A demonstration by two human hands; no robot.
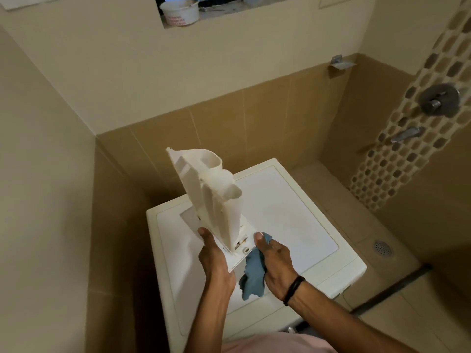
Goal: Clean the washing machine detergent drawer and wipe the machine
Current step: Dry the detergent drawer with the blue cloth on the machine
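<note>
- Drawer [211,200]: centre of frame, held on end above the top of the washing machine [293,212]. Front panel is at the bottom, the rounded back end points up, and the compartments face right.
- Left hand [214,258]: below the drawer, fingers clamped on the left part of the front panel, thumb on the panel's upper edge.
- Right hand [276,261]: just right of the panel, fingers closed round a blue cloth [252,276]. The thumb points up at the panel's right corner; can't tell if it touches. The loose end of the cloth hangs below the panel, between the two wrists.
- Black band [294,289] on the right wrist.
- The washing machine sits in a tiled corner, lower centre of frame, white top facing up.
- White tub [179,11] on the window ledge, top of frame.
- Shower valve [439,99] and spout [406,135] on the mosaic strip at the right edge.
- Floor drain [382,248] right of the machine.
- Pink garment [267,342] at the bottom edge.
</note>
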